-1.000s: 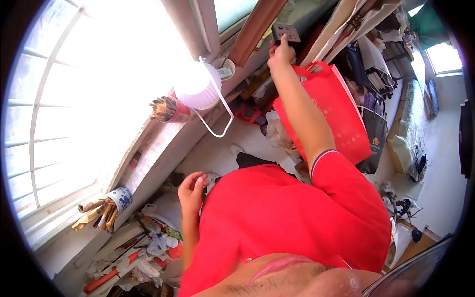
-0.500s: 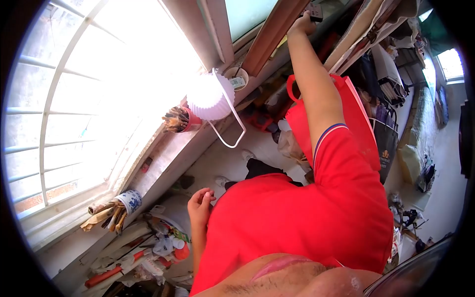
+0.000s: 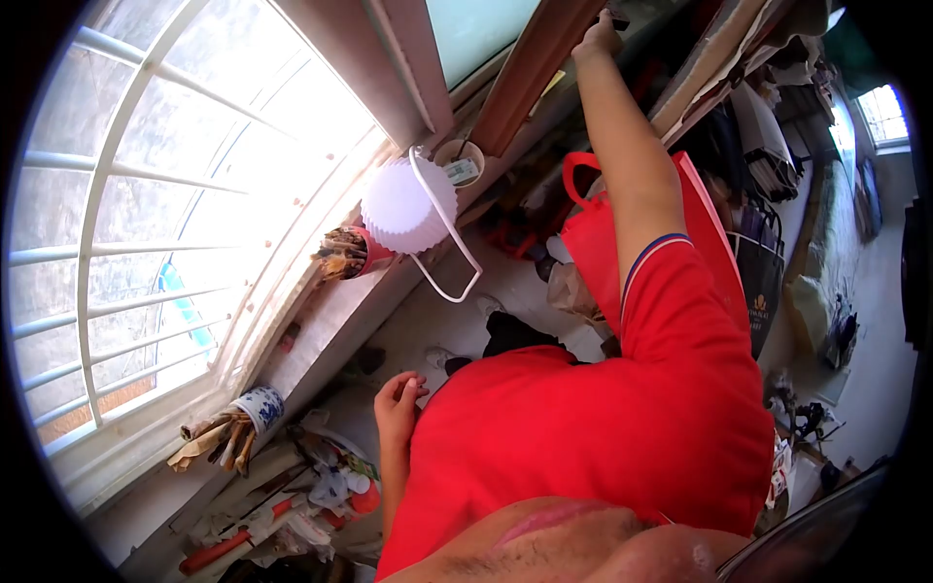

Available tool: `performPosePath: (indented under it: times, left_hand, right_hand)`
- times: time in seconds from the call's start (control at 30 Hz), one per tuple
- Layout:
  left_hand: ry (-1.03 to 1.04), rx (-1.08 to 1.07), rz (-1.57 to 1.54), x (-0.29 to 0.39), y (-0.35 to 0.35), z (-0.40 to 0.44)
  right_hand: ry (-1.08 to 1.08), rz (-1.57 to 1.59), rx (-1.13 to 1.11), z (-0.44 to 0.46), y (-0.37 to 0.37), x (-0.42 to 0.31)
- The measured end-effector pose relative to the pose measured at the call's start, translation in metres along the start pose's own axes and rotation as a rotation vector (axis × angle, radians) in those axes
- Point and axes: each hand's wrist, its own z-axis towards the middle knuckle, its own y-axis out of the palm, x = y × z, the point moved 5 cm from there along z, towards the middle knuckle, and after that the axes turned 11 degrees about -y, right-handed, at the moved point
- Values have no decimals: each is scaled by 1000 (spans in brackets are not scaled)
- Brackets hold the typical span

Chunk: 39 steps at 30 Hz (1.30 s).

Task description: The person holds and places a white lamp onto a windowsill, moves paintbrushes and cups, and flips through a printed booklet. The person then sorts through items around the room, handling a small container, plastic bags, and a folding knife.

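My right hand (image 3: 597, 39) is stretched out at the top, beside the brown wooden frame (image 3: 535, 73). Its fingers are closed on a small dark box (image 3: 617, 19), mostly cut off by the picture's edge. Below that forearm hangs a red bag (image 3: 595, 238) with a loop handle. My left hand (image 3: 400, 396) is low beside the red shirt, fingers loosely bent and slightly apart, nothing visible in it. Nearest on the sill are a white ribbed lamp-like object (image 3: 403, 204) with a bent white bar and a red cup (image 3: 374, 255) of brown sticks.
A barred window (image 3: 146, 243) fills the left. On its sill stand a blue-and-white pot (image 3: 260, 408) with brushes and a white cup (image 3: 468, 155). Clutter (image 3: 321, 486) lies at the lower left. A dark bag (image 3: 758, 291) and shelves of items line the right.
My right hand has reached farther up and to the right with the dark box, which now shows less. My left hand has shifted slightly right and down, its fingers bent. The window looks less glaring.
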Motion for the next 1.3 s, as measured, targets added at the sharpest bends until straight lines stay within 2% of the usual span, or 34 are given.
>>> performPosePath:
  times: [0.2,0.4,0.57,0.63,0.7,1.0,1.3]
  left_hand:
    - [-15,-19,79,3,1,10]
    - [-75,-49,39,5,4,13]
    - [-82,-62,59,2,0,16]
    - [-86,-64,53,3,-1,17]
    - [-92,-62,56,5,-2,17]
    - [-106,-57,88,5,-6,16]
    - [-104,-71,76,8,-1,16]
  right_hand:
    - [-110,-98,-68,8,-1,7]
    - [-59,-223,-35,14,-8,20]
    - [-112,-178,-25,59,-12,70]
    - [-150,-175,-23,50,-12,64]
    - [-175,-155,-31,37,-15,52]
    - [-42,213,-130,32,-20,58]
    - [-42,290,-222,-4,-19,40]
